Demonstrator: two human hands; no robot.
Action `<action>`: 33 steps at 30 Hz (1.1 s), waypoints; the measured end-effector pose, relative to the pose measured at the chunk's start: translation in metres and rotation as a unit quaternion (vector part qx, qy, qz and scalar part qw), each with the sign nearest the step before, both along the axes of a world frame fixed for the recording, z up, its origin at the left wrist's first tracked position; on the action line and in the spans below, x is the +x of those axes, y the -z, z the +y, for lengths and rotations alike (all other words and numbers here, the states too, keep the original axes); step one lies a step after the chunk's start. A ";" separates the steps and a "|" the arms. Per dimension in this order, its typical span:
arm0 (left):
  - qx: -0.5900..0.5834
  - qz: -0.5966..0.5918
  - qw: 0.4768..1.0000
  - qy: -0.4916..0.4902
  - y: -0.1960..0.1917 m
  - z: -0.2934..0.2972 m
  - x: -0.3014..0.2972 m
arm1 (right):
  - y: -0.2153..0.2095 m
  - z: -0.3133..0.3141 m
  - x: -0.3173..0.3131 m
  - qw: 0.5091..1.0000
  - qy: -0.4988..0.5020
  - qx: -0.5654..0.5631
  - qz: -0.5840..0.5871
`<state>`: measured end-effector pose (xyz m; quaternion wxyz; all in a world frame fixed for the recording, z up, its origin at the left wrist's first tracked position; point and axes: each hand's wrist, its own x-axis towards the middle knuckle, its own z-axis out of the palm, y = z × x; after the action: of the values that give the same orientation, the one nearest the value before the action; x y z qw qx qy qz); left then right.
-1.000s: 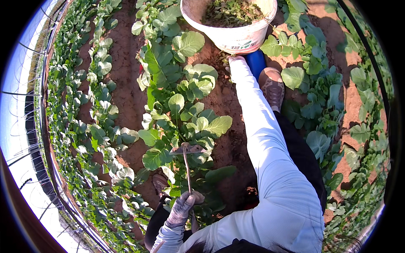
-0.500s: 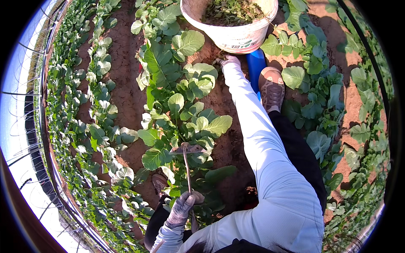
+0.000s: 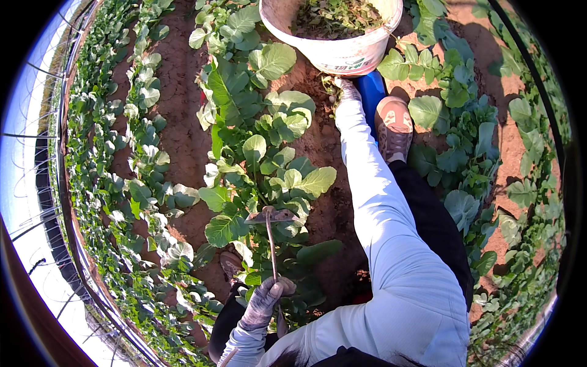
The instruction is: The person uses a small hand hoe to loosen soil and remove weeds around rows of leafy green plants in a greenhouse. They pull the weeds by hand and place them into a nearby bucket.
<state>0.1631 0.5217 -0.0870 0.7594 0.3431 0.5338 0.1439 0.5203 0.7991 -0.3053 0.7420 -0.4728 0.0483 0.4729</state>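
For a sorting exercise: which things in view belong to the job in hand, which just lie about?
Apparently belonging:
hoe-like tool, in left hand
bucket of greenery, near right hand
leafy plants

Apparently incidental:
blue object, use unclear
dark bar, lower left

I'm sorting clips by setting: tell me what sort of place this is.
Probably a vegetable plot: long rows of broad-leaved green plants, strips of bare reddish-brown soil between them, and a round whitish bucket holding loose greenery.
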 end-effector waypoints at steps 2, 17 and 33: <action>-0.003 0.000 1.000 0.002 0.000 0.000 0.001 | 0.004 -0.011 0.002 0.992 -0.016 0.106 0.064; 0.050 -0.015 0.997 0.048 -0.054 -0.010 0.002 | -0.205 0.037 0.031 0.950 -0.103 0.286 -0.068; 0.210 -0.075 0.953 -0.203 -0.058 -0.038 -0.037 | -0.265 -0.319 -0.252 0.792 -0.465 0.163 -0.360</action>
<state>0.1259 0.4842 -0.0295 0.6630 0.3676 0.4911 0.4291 0.2681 0.4798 -0.0400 0.4628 -0.4460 -0.5258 0.5572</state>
